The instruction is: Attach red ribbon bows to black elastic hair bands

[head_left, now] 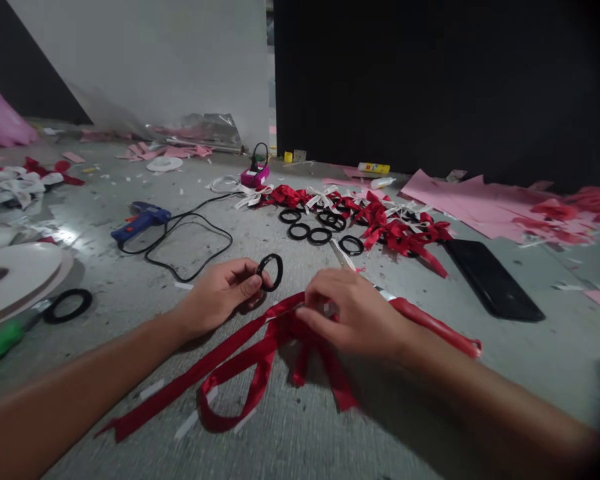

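Note:
Between the thumb and fingers of my left hand [230, 288] a black ring [279, 272] is held upright above the grey floor. My right hand [353, 310] pinches a red ribbon [240, 337] to the right of the ring. The ribbon's long tail runs down to the lower left, with a loop beneath it on the floor. More red ribbon ends hang below my right hand. A red-handled tool [437, 325] lies behind my right wrist, partly hidden by it. The ring and the ribbon are apart.
Several black rings [320, 236] and red bows [380, 223] lie ahead. A blue glue gun [139, 221] with a black cord is at left, near a white spool [25, 270] and another ring [69, 306]. A black phone [493, 279] and pink sheets [465, 203] lie right.

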Action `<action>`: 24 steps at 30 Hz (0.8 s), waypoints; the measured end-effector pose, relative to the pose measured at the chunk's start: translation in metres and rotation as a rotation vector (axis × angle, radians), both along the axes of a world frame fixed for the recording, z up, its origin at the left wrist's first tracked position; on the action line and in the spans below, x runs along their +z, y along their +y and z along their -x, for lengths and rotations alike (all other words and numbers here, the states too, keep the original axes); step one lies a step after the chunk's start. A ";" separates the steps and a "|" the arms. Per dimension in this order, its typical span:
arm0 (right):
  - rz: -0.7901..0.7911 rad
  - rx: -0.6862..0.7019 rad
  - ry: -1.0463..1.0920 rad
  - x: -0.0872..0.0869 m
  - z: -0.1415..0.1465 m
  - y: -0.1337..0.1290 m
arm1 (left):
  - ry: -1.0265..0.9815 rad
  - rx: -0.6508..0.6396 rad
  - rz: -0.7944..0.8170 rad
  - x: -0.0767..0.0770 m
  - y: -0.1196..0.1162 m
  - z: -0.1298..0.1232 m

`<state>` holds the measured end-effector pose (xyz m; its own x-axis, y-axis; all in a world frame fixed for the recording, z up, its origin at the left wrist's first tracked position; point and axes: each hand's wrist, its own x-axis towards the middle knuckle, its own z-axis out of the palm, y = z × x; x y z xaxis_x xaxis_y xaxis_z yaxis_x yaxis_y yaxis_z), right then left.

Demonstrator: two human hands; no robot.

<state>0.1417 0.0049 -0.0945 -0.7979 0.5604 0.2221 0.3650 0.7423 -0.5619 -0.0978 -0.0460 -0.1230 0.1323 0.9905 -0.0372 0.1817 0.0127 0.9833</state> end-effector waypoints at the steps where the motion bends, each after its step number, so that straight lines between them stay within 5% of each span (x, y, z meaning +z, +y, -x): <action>1: 0.031 0.053 -0.099 0.003 -0.001 -0.001 | -0.058 0.007 0.010 -0.001 0.000 0.000; 6: 0.107 0.087 -0.146 0.007 -0.002 -0.007 | -0.331 0.036 0.079 -0.004 -0.002 0.001; 11: 0.211 0.131 -0.096 0.017 0.003 -0.009 | -0.382 0.009 0.158 -0.004 -0.003 0.003; 16: 0.200 0.105 0.190 0.008 0.012 -0.015 | -0.237 -0.053 0.109 -0.004 -0.003 0.005; 24: -0.058 0.032 0.452 -0.024 0.013 -0.025 | 0.169 -0.117 -0.095 0.004 -0.002 0.003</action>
<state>0.1291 -0.0203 -0.1182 -0.6303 0.5132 0.5825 0.0691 0.7845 -0.6163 -0.1010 -0.0476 -0.1192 0.2459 0.9690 0.0241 0.3385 -0.1091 0.9346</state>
